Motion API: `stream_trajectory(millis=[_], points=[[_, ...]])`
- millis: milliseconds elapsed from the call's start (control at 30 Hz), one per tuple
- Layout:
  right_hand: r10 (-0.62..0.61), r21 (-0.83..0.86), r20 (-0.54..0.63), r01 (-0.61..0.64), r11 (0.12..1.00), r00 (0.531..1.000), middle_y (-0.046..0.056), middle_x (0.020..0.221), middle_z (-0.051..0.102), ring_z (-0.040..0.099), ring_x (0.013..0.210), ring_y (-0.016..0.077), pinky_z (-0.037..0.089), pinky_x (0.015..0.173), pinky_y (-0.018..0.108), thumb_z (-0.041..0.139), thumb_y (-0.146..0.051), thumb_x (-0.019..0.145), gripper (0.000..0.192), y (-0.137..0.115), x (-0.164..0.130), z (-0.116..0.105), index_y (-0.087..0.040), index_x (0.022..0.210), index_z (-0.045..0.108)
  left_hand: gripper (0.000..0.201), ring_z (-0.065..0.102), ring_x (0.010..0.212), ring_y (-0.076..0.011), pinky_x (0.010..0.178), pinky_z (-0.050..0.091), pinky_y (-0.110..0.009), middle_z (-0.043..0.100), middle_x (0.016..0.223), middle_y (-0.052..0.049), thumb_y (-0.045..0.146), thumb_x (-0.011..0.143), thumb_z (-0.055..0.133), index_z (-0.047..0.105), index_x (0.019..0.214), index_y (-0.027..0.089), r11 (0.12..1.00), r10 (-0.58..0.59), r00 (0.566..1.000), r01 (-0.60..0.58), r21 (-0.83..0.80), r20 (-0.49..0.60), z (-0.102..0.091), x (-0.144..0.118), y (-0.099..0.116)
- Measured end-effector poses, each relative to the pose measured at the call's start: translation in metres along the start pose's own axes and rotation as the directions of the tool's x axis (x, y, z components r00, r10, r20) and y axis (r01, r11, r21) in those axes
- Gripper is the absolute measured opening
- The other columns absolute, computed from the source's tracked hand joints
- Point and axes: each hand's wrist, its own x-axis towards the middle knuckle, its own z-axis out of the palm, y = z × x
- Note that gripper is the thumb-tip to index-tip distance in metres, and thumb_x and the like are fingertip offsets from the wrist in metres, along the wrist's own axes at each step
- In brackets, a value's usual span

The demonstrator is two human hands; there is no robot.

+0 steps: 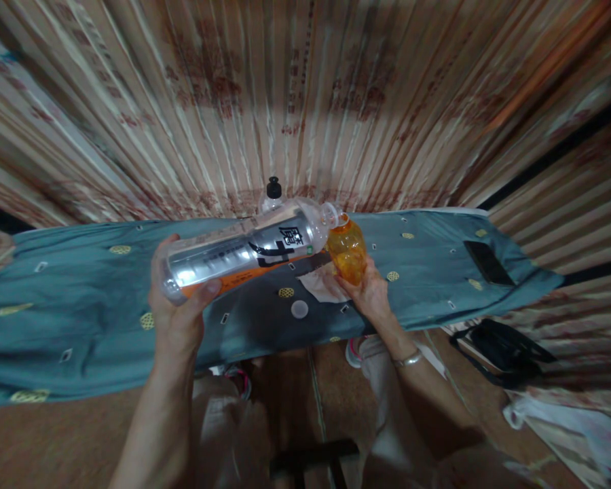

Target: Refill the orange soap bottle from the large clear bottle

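Note:
My left hand (180,295) is closed round the base of a large clear plastic bottle (234,255) with a silver and orange label. The bottle lies tilted nearly level, its uncapped neck pointing right. That mouth meets the top of a small amber bottle (350,251), which my right hand (369,295) grips from below and to the right. Whether liquid is flowing between them I cannot tell. Under the amber bottle a pale tissue (323,282) rests on the cloth, and a round whitish cap (299,310) lies nearer to me.
A teal patterned cloth (96,299) covers the long table. Behind the large bottle stands a clear bottle with a black top (273,188). A dark flat phone-like object (489,263) lies at the right end. Pleated curtains hang behind; a black bag (504,346) sits below right.

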Motion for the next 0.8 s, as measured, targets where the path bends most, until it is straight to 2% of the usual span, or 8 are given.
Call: stream_trajectory(millis=[467,633,800], points=[[-0.004,0.021,0.007,0.004,1.000,1.000,0.020,0.106,0.074,0.072,0.095,0.0331,0.059,0.079,0.045,0.057,-0.071,0.087,0.077,-0.0026,0.0001,-0.0027,-0.011,0.135,0.050,0.083,0.062,0.093,-0.0163,0.092,0.048,-0.028,0.069,0.103,0.001,0.026,0.038,0.096,0.072,0.118,0.026,0.999,0.036,0.999,-0.035,-0.036,0.017,-0.0014,0.0001,-0.0009],[-0.004,0.012,-0.010,0.004,1.000,1.000,0.021,0.106,0.074,0.072,0.095,0.0336,0.059,0.079,0.045,0.054,-0.074,0.087,0.079,-0.0023,0.0002,-0.0017,-0.010,0.133,0.051,0.084,0.063,0.091,-0.0156,0.087,0.049,-0.026,0.069,0.101,0.002,0.025,0.036,0.096,0.073,0.117,0.025,0.999,0.012,1.000,-0.012,-0.039,0.004,-0.0009,-0.0002,-0.0002],[-0.001,-0.006,-0.002,0.001,1.000,1.000,0.020,0.103,0.074,0.072,0.092,0.0323,0.058,0.078,0.043,0.055,-0.073,0.087,0.078,-0.0024,0.0003,-0.0016,-0.010,0.134,0.050,0.084,0.062,0.094,-0.0166,0.090,0.049,-0.028,0.067,0.104,0.001,0.030,0.039,0.095,0.070,0.118,0.025,1.000,0.012,1.000,-0.012,-0.012,0.008,-0.0008,-0.0002,-0.0005]])
